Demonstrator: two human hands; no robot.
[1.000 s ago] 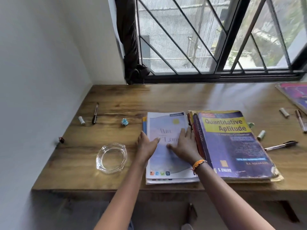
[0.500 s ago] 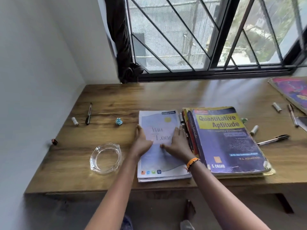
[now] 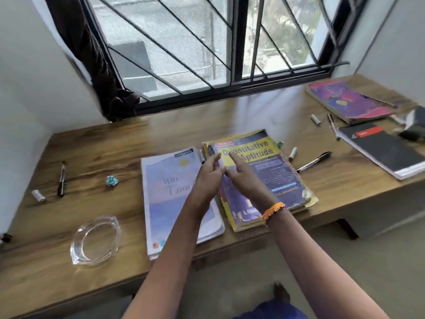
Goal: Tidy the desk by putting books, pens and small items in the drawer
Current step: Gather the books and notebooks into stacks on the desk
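Left hand (image 3: 210, 174) and right hand (image 3: 245, 178) are held open, empty, over the Quantitative Aptitude book (image 3: 262, 178), seemingly positioned to gather it.

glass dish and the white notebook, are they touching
Apart. The head view shows bare desk wood between the glass dish and the white notebook.

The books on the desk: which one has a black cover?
The notebook at the right end of the desk, black with a red label; the other books are purple, blue or yellow.
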